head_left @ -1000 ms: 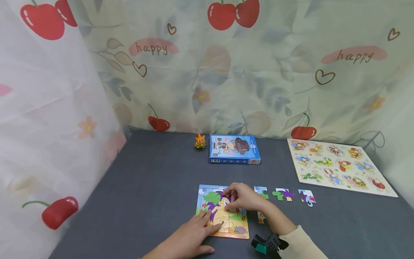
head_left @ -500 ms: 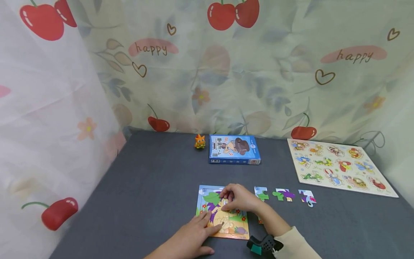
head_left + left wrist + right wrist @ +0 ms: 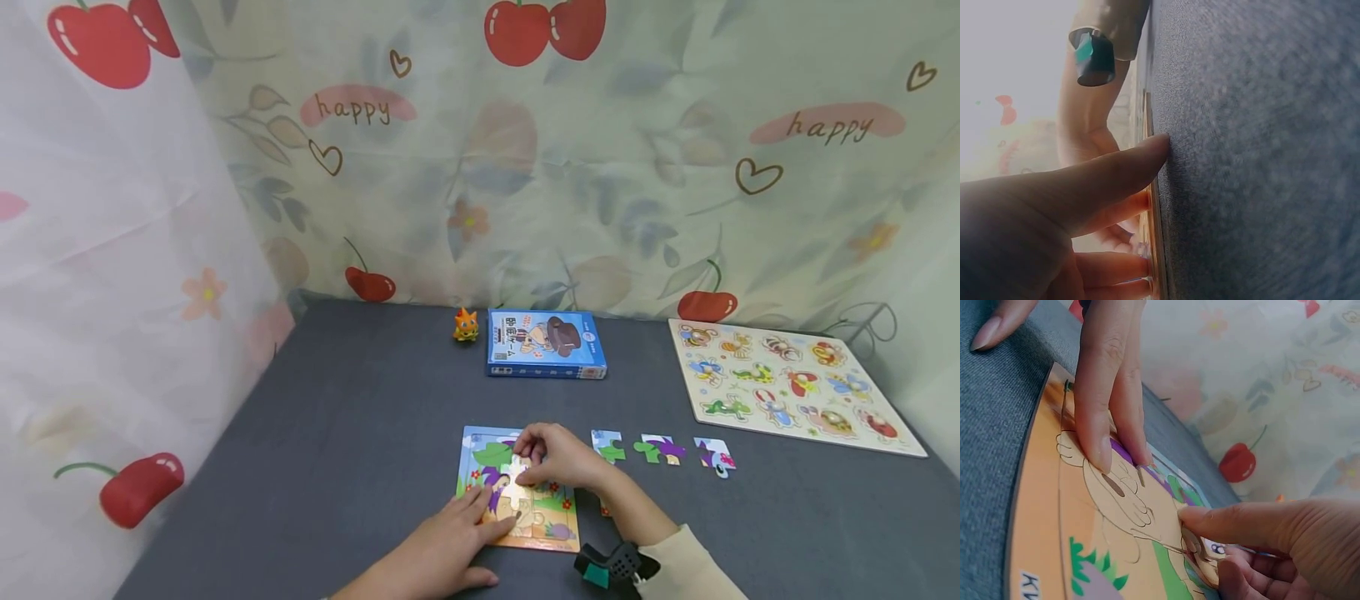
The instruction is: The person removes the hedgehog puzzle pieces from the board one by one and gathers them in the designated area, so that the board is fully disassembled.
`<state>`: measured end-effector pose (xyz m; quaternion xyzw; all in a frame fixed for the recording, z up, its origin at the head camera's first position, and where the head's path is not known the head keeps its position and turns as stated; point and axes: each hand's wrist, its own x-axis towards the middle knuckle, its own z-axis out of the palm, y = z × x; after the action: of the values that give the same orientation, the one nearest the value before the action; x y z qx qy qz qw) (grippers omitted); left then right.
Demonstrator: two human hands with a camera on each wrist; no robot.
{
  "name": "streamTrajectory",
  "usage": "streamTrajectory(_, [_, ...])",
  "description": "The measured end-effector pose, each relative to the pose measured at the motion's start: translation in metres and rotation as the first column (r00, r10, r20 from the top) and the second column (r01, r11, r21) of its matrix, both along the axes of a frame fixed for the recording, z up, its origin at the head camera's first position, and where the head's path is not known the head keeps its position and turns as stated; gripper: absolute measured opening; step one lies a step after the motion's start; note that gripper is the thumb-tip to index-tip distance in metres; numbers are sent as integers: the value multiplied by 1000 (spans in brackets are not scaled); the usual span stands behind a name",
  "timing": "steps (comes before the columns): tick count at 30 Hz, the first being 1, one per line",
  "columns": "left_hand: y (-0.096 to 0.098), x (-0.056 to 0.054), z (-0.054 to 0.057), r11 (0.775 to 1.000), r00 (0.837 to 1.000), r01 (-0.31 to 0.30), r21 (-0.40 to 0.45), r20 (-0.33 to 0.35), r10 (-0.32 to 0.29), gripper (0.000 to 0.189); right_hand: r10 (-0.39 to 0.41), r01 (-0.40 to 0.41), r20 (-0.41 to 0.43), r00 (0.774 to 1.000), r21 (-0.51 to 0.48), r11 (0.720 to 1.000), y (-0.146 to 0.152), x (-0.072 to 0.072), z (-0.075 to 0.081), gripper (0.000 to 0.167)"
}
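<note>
A framed jigsaw puzzle [image 3: 555, 532] with a purple-haired cartoon animal lies on the dark table. My left hand [image 3: 450, 542] rests on its lower left part, fingers extended; in the right wrist view two of these fingertips [image 3: 1102, 456] press the picture. With thumb and fingers my right hand [image 3: 558, 457] pinches a puzzle piece [image 3: 1217, 549] showing an eye, tilted up at the picture's middle. A bright pale patch [image 3: 515, 482] shows there in the head view. The left wrist view has my left thumb [image 3: 1147, 156] at the frame's edge.
Right of the puzzle lie loose pieces: one green and blue [image 3: 609, 446], one purple and green [image 3: 660, 450], one purple and pink [image 3: 715, 456], another mostly behind the right arm. Farther back are an orange figurine [image 3: 466, 325], a blue box [image 3: 546, 343] and an insect board [image 3: 795, 387].
My right hand has shifted slightly left, and the middle of the picture has turned from the printed face to a bright pale patch. My left hand stays put.
</note>
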<state>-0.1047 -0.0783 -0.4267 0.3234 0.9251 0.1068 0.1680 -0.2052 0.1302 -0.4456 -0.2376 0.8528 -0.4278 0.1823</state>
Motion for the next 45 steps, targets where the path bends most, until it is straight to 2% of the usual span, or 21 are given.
streamTrajectory(9, [1,-1,0,1000,1000,-6,-3,18,6,60,18,-5,122,992,-108,994,2,1,2,24])
streamTrajectory(20, [1,-1,-1,1000,1000,1,-10,5,-1,60,-30,69,226,974,-168,983,6,4,2,23])
streamTrajectory(27, [0,0,-3,1000,1000,4,-6,-6,-4,60,-50,91,228,972,-174,981,18,4,4,25])
streamTrajectory(35, [1,-2,-2,1000,999,-11,-18,42,11,60,-79,120,221,972,-175,977,33,6,4,28])
streamTrajectory(45, [1,-2,-3,999,998,-23,-23,55,24,60,-88,119,182,979,-165,979,55,11,9,32])
